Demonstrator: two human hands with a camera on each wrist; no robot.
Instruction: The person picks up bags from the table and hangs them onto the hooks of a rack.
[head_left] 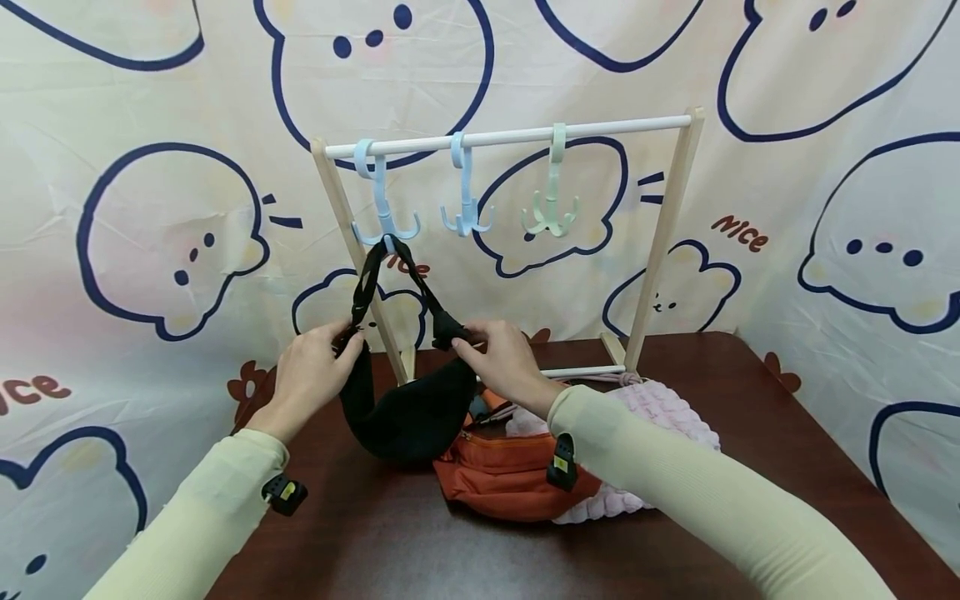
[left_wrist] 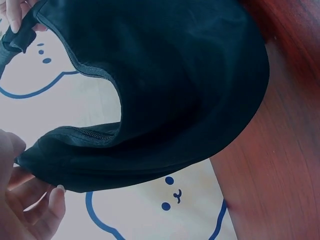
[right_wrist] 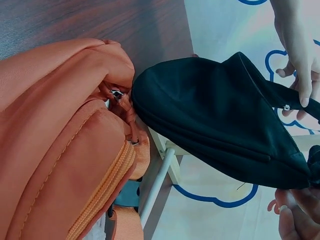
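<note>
A black bag hangs by its strap from the left light-blue hook on the rack. My left hand pinches the bag's left end where the strap begins. The right end is pinched between the thumb and fingers of my right hand. In the left wrist view the black bag shows its zipper along the inner curve, with my left hand at its lower end. The right wrist view has the black bag beside the orange bag.
Another blue hook and a green hook hang from the white bar. The orange bag lies over a pink quilted item on the brown table. A patterned cloth stands behind.
</note>
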